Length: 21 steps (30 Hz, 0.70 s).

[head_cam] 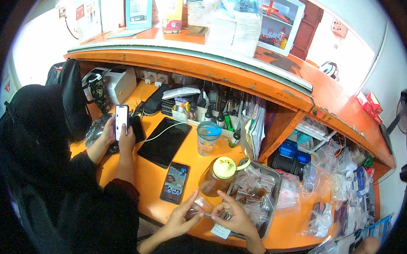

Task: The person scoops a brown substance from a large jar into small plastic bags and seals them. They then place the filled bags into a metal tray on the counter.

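Between my left hand (180,217) and my right hand (233,213) is a small clear plastic bag (203,204), pinched along one edge by the fingertips of both. Its contents look brownish but are partly hidden by my fingers. Right beside my right hand lies a metal tray (274,208) filled with several clear zip bags (257,192), some holding something dark brown. Below that hand, a white printed paper slip (221,231) overlaps the tray's near edge. Just beyond my hands stands a clear squeeze bottle (210,179) of brown liquid with a yellow lid.
A smartphone (174,183) with a lit screen lies left of the bottle, near a black tablet (164,142) and a lidded plastic cup (208,139). At left, a person in black (54,162) holds another phone (121,122). Plastic-wrapped packs (321,215) crowd the right side.
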Each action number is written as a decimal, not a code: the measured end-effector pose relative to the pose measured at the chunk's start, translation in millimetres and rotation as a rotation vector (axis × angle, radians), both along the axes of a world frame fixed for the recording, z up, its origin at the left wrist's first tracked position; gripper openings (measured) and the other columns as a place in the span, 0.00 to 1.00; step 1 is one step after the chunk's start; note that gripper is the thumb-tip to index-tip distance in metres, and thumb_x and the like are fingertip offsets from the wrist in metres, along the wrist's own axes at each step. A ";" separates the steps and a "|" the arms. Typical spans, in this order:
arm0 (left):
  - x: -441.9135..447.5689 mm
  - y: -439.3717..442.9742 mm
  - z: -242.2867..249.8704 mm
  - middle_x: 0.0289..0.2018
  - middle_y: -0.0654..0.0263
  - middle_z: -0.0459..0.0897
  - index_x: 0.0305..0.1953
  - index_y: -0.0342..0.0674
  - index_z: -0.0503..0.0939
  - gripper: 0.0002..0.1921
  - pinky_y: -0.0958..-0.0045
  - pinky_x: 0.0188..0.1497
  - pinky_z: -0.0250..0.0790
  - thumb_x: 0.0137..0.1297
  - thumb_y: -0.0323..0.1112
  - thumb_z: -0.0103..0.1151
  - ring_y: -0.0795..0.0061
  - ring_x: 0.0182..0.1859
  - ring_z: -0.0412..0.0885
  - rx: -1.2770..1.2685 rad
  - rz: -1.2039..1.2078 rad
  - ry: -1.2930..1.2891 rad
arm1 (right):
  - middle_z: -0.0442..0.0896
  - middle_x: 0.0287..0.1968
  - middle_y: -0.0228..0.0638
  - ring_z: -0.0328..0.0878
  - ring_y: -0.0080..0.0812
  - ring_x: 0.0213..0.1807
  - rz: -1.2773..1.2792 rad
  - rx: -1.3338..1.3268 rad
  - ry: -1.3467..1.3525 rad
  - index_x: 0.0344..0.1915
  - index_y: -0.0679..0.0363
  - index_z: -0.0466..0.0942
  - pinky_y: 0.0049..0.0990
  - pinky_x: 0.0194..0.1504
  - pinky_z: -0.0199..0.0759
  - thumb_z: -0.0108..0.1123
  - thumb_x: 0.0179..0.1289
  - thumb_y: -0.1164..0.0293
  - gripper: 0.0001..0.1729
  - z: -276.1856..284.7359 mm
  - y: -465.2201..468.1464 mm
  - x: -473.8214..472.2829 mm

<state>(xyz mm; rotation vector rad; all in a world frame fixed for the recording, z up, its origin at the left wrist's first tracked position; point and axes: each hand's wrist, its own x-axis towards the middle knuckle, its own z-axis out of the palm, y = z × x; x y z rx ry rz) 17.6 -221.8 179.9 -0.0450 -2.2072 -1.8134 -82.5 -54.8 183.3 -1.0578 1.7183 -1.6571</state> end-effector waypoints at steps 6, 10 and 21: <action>3.0 -7.3 0.1 0.27 0.62 0.78 0.64 0.34 0.43 0.41 0.78 0.38 0.70 0.53 0.22 0.57 0.78 0.32 0.78 -0.047 -0.034 0.052 | 0.75 0.31 0.35 0.72 0.23 0.34 -0.025 -0.039 0.058 0.65 0.55 0.38 0.21 0.39 0.66 0.58 0.50 0.84 0.49 -5.8 10.4 2.4; 1.0 -4.9 -3.4 0.26 0.62 0.78 0.64 0.34 0.42 0.43 0.76 0.37 0.71 0.52 0.22 0.59 0.78 0.30 0.77 -0.079 -0.096 0.021 | 0.74 0.31 0.36 0.72 0.24 0.34 -0.007 -0.061 0.005 0.65 0.54 0.33 0.23 0.40 0.66 0.57 0.50 0.84 0.51 -10.8 11.4 4.8; -10.1 17.7 -8.6 0.27 0.63 0.76 0.65 0.36 0.40 0.44 0.76 0.39 0.69 0.51 0.22 0.58 0.76 0.31 0.76 -0.156 -0.202 -0.038 | 0.74 0.31 0.38 0.72 0.25 0.34 -0.006 -0.086 -0.019 0.65 0.54 0.34 0.25 0.40 0.66 0.56 0.50 0.85 0.51 -22.7 16.5 11.4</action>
